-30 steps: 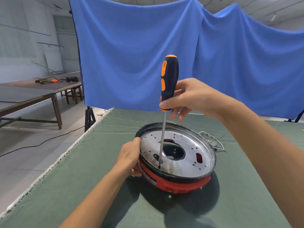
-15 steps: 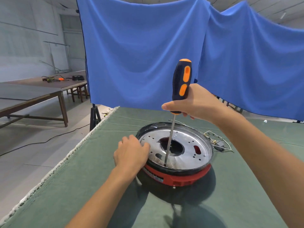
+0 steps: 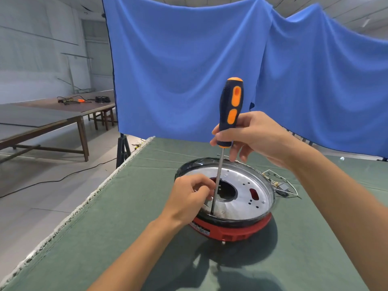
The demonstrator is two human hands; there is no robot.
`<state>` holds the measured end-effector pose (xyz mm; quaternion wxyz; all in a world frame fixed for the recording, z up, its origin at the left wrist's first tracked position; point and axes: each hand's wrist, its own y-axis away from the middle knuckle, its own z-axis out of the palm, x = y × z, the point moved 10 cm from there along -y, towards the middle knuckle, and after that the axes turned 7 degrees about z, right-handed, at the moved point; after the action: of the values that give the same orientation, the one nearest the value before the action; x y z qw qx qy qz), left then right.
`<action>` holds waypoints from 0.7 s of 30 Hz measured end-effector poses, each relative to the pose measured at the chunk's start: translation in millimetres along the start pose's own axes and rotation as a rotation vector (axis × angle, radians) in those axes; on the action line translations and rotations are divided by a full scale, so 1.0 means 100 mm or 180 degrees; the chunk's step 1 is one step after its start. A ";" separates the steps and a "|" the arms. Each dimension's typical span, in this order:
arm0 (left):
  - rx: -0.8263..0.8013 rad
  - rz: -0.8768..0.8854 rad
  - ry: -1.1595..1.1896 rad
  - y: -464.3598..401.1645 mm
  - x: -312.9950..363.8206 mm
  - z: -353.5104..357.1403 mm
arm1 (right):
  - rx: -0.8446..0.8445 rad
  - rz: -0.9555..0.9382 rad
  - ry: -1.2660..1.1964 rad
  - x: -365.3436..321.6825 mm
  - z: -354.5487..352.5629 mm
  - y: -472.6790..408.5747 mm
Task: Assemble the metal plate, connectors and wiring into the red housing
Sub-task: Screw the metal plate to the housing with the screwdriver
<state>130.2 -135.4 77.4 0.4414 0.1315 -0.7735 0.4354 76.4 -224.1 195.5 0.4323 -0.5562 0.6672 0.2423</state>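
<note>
Driving a screw: right hand [image 3: 255,136] fingers wrap screwdriver [image 3: 230,111] handle, left hand [image 3: 190,196] fingers pinch shaft near tip on metal plate [image 3: 243,193] in red housing [image 3: 231,229], mid surface [image 3: 126,206]. We'd flag tip slip if shaft tilts, jabbing left fingers.

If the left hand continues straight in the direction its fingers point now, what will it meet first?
Probably the screwdriver's shaft: the left hand reaches across the metal plate toward it, fingertips already beside or touching it. Depth is unclear.
</note>
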 end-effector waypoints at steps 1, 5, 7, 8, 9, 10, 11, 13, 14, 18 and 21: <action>0.0001 0.0057 0.0076 0.00 0.02 0.00 | 0.0174 -0.0011 0.0144 -0.01 -0.03 -0.01; 0.0199 0.0240 0.0252 0.01 0.12 -0.04 | 0.0929 0.0071 0.0960 -0.04 -0.17 -0.03; 0.0182 0.0267 0.0186 0.01 0.14 -0.02 | 0.1126 0.0068 0.1132 -0.04 -0.20 -0.01; 0.0144 0.0285 0.0143 0.01 0.15 0.00 | 0.1191 0.0063 0.1197 -0.04 -0.21 0.00; 0.0109 0.0301 0.0117 0.02 0.16 0.02 | 0.1237 0.0061 0.1219 -0.04 -0.21 0.01; 0.0096 0.0307 0.0120 0.02 0.16 0.03 | 0.1245 0.0045 0.1112 -0.06 -0.22 0.03; 0.0090 0.0318 0.0133 0.02 0.15 0.03 | 0.1208 0.0009 0.0845 -0.08 -0.24 0.03; 0.0023 0.0382 0.0089 0.01 0.17 0.05 | 0.1068 -0.0052 0.0107 -0.15 -0.29 0.04; -0.0046 0.0424 0.0045 0.01 0.18 0.06 | 0.0985 -0.0062 -0.0161 -0.19 -0.32 0.04; -0.0348 0.0471 -0.0141 0.02 0.18 0.14 | 0.0755 -0.0151 -0.0185 -0.28 -0.29 0.06; -0.0237 0.0403 -0.0040 0.02 0.16 0.12 | 0.1177 -0.0318 0.0016 -0.35 -0.34 0.10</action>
<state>113.2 -140.7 86.0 0.4127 0.0685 -0.7987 0.4324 56.6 -229.9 240.7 0.5369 -0.5003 0.6730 0.0923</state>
